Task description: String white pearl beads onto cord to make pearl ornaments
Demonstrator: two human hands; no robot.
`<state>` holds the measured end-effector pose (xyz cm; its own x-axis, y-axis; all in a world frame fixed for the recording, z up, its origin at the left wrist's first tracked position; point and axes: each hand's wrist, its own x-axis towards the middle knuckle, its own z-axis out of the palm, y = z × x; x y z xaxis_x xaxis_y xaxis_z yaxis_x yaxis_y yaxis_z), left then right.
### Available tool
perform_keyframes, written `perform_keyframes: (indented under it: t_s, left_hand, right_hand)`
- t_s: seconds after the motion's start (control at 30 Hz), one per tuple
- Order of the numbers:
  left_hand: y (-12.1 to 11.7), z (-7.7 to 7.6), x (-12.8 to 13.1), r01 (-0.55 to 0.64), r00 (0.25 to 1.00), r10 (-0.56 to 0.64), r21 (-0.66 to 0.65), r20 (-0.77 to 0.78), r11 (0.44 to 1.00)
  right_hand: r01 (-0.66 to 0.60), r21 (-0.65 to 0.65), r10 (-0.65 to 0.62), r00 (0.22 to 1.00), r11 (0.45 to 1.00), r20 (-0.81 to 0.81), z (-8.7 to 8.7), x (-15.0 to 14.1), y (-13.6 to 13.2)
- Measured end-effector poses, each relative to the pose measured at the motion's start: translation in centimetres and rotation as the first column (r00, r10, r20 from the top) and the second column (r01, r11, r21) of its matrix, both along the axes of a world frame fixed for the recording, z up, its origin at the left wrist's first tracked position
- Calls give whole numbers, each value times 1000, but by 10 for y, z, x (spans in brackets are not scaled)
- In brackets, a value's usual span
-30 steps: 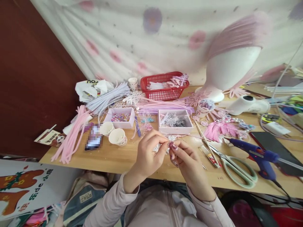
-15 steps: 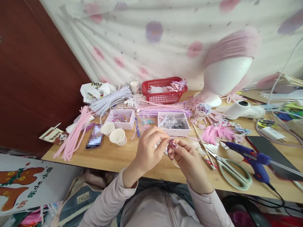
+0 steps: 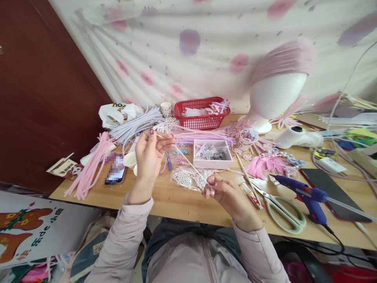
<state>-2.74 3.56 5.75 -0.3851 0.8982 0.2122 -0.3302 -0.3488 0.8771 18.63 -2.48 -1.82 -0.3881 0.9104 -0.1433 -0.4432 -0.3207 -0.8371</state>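
A thin white cord [image 3: 188,160] is stretched on a slant between my two hands. My left hand [image 3: 151,155], raised at the left in front of the paper cups, pinches its upper end. Lower down and to the right, my right hand [image 3: 225,196] has its fingers closed on the cord's other end, with a pearl bead [image 3: 211,193] showing at the fingertips. Clear bags of pearl beads [image 3: 182,177] lie on the table between and behind the hands. A white box [image 3: 212,163] of small findings stands just beyond them.
A blue glue gun [image 3: 312,196] and green-handled scissors [image 3: 287,214] lie at the right. Behind are a red basket [image 3: 202,122] and a white mannequin head [image 3: 278,94]. Pink strips [image 3: 88,165], a phone [image 3: 114,171] and a paper cup [image 3: 129,160] are at the left.
My hands were close together over the beads; my left hand has moved up and left, drawing the cord out straight. The bags of pearls have come into view.
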Motion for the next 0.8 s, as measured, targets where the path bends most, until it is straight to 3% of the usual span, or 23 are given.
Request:
perform_keyframes:
  t_s: [0.17, 0.4, 0.6, 0.8]
  left_hand:
    - [6, -6, -9, -91, 995, 91, -16, 29, 996]
    - [9, -17, -11, -80, 997, 80, -36, -2, 996]
    - [8, -17, -5, -33, 999, 32, -45, -35, 998]
    - [3, -15, 6, -3, 998, 0, -41, -64, 999]
  right_hand:
    - [-49, -67, 43, 996, 997, -82, -4, -2, 0]
    - [-76, -101, 62, 988, 992, -140, -10, 1, 2]
    - [-70, -83, 63, 994, 994, -84, -10, 5, 3]
    - [38, -34, -36, 998, 999, 49, -11, 16, 0]
